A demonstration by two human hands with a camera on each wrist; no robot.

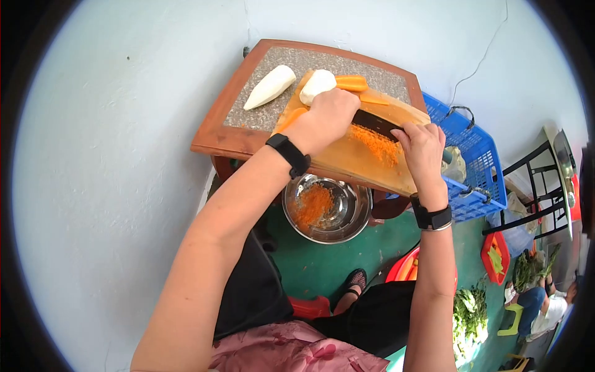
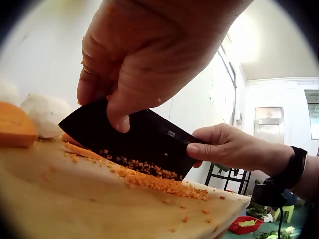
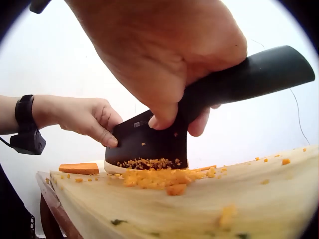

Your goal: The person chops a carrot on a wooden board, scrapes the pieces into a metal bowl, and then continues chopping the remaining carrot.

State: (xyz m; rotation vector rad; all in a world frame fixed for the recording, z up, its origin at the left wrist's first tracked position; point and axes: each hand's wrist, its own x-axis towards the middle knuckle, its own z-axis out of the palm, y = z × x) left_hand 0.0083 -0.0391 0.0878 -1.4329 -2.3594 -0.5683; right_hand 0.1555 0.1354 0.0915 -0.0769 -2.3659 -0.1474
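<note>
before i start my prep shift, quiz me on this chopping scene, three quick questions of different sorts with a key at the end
1. Which part of the knife does the left hand pinch?
A) the handle
B) the blade
C) neither

2. True or false: the metal bowl is empty.

3. Count: how many white roots show in the head view?

Key:
1. B
2. False; the metal bowl holds orange bits.
3. Two
</note>
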